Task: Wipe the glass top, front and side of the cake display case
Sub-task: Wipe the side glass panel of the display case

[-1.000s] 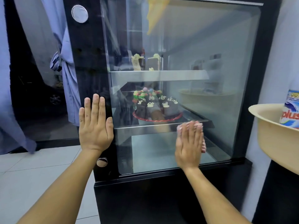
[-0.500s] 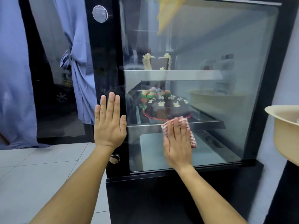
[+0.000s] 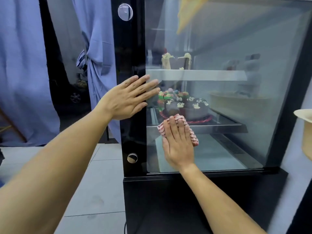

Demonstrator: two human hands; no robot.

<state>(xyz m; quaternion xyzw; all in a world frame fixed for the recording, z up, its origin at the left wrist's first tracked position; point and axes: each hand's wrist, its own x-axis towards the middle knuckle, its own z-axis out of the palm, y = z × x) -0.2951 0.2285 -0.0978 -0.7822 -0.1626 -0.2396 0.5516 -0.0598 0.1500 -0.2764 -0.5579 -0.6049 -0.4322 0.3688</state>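
The black-framed cake display case point(image 3: 130, 48) fills the middle and right of the view, its side glass pane point(image 3: 236, 48) facing me. My right hand point(image 3: 179, 146) lies flat on the lower left part of that glass, pressing a red-and-white striped cloth point(image 3: 194, 137) against it. My left hand point(image 3: 130, 98) rests flat, fingers spread, on the black left frame strip, its fingertips reaching onto the glass edge. Inside, a decorated chocolate cake point(image 3: 189, 105) sits on the middle shelf and cake slices point(image 3: 177, 61) on the upper shelf.
A beige plastic basin point(image 3: 305, 132) pokes in at the right edge. Blue curtains point(image 3: 25, 65) hang at the left in front of a dark doorway. Pale floor tiles point(image 3: 101, 183) lie left of the case's black base point(image 3: 185, 200).
My right hand has slid the cloth leftward across the lower glass. My left hand has turned from fingers-up to fingers pointing right and risen on the frame. The view has shifted left.
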